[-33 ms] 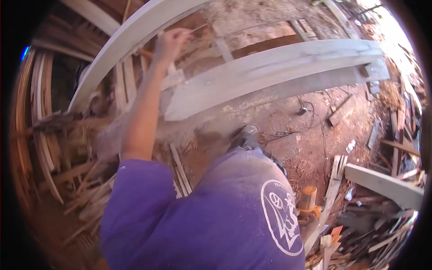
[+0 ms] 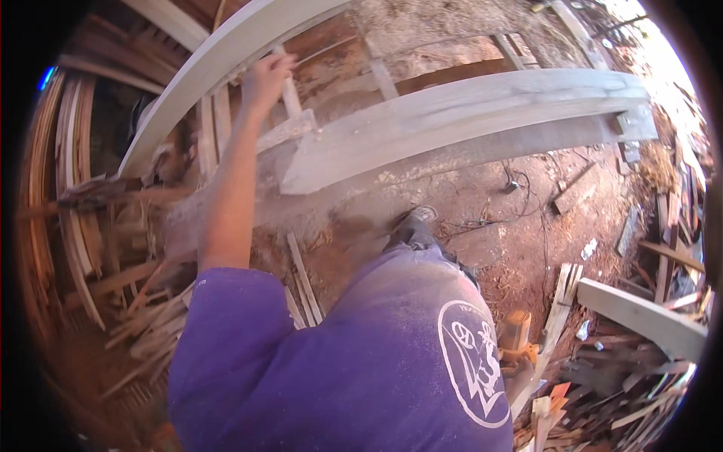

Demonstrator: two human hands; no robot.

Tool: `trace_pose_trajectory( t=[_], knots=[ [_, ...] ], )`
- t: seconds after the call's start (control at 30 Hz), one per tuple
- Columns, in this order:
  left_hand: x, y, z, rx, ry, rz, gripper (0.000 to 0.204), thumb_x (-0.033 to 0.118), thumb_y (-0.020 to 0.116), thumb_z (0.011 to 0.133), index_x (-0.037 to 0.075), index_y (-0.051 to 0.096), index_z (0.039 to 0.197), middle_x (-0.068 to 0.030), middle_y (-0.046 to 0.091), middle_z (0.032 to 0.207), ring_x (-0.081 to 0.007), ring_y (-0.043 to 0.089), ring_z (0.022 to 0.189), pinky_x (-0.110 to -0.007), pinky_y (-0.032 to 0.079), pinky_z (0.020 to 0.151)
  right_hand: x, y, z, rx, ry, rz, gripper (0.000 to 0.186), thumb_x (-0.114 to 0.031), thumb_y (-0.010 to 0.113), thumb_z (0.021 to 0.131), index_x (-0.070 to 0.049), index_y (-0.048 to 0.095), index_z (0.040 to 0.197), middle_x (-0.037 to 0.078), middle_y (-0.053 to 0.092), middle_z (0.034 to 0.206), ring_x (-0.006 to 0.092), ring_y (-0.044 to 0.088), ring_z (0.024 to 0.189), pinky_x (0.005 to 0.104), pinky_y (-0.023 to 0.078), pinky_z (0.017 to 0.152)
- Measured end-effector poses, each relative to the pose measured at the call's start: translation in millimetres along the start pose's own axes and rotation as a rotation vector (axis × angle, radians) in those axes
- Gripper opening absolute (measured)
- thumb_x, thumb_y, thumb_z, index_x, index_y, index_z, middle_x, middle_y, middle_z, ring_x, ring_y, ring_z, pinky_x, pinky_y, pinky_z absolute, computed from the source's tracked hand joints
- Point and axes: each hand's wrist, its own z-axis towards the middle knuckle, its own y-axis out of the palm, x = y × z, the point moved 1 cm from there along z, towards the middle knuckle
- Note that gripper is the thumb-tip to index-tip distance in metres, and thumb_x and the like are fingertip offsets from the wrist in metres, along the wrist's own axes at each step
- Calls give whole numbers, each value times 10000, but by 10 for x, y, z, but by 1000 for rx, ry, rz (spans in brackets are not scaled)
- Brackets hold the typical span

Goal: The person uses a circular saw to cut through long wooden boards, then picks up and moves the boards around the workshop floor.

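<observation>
Two bare hands show, well apart from each other. The left hand [image 2: 263, 83] reaches out at the end of a straight arm, close beside the inner edge of a long pale timber board [image 2: 252, 41] that bends across the upper left. Its fingers [image 2: 283, 63] are bunched narrow and slightly blurred; whether they touch the board or pinch anything, I cannot tell. The right hand [image 2: 519, 369] is down at the person's right side, partly covered by the purple T-shirt [image 2: 361, 346], with its fingers closed on an orange power tool [image 2: 517, 331]. That tool sits just left of a split, pale wooden slat [image 2: 559, 305]; its underside is hidden.

One broad, whitish plank [image 2: 467, 124] spans the middle, from near the left forearm to the far right, where a small wooden block [image 2: 626, 122] sits against its end. A short timber piece [image 2: 288, 132] lies near the plank's left end, beside the left forearm. Below the plank, a dark cable [image 2: 471, 224] trails over reddish earth [image 2: 512, 256], near one shoe [image 2: 425, 214]. A squared beam [image 2: 640, 316] slants at the right, above heaped wood offcuts [image 2: 602, 403]. Long boards [image 2: 71, 143] stand at the far left.
</observation>
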Motion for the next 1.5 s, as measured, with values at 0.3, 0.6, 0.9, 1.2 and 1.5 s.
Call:
trace_pose_trajectory(
  t=[0.3,0.6,0.9,1.2,1.5],
  knots=[
    [-1577,-352,-2522,239,-1017,-596,687,523,612,964,50,485,1445,-137,566,1402,-284,538,1305,-415,432,1084,-519,438,322,-133,-77,-89,106,-170,582,908,-130,578,1006,-42,546,805,84,527,663,279,453,512],
    [-1657,-20,-2366,104,-863,-575,490,277,552,1018,85,438,1455,-87,571,1348,-258,573,1200,-464,494,1023,-645,785,67,-152,-106,-24,128,-128,651,876,-46,639,974,39,639,832,157,608,674,288,518,583],
    [372,2767,-2283,-680,-483,-147,317,235,542,1018,31,637,1242,-141,680,1098,-295,660,978,-454,551,850,-118,45,223,248,-366,-169,101,-100,702,753,-3,676,765,76,656,689,169,628,566,318,503,514],
    [2409,4348,-2716,-1174,79,52,351,229,540,1018,10,614,1282,-157,657,1176,-302,640,1052,-446,533,909,778,-497,-249,503,-105,207,175,-101,717,734,70,682,724,144,687,668,201,653,523,337,507,475],
    [2905,4658,-2448,-1200,246,84,388,223,538,1018,-10,591,1323,-173,633,1255,-310,620,1125,-439,515,969,1483,-710,-603,719,109,104,257,-190,765,723,59,700,724,159,694,660,221,686,565,353,537,538]
  ],
)
